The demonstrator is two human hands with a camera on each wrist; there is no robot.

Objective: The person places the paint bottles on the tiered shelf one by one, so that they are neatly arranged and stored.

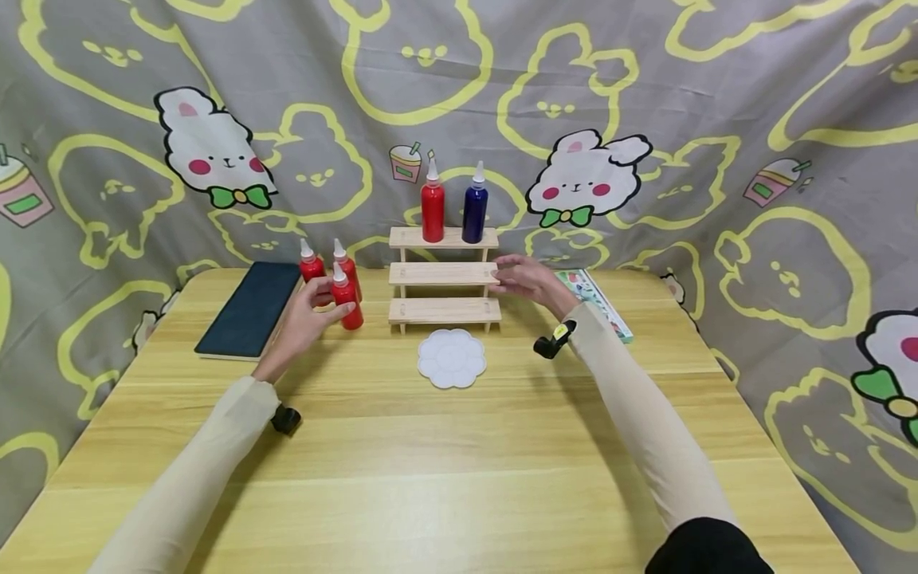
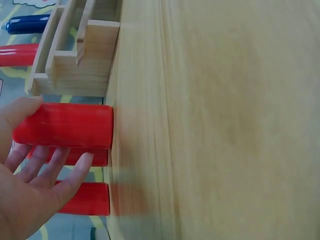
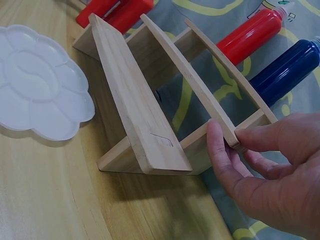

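Observation:
My left hand [image 1: 307, 317] has its thumb and fingers on either side of the front red squeeze bottle [image 2: 65, 125], which has a white pointed cap. Two more red squeeze bottles [image 1: 311, 263] stand close behind it, partly hidden by it and the hand. At the centre back is a three-step wooden rack [image 1: 445, 309]. My right hand [image 3: 280, 165] pinches the right end of its middle step between thumb and fingers. On the top step stand a red bottle [image 1: 433, 214] and a dark blue bottle [image 1: 474, 214], both upright.
A white flower-shaped palette [image 1: 452, 359] lies before the rack. A dark flat pad [image 1: 247, 311] lies at the back left, and a flat printed box [image 1: 598, 307] at the back right, beyond the right wrist. A patterned curtain [image 1: 301, 143] hangs behind the table.

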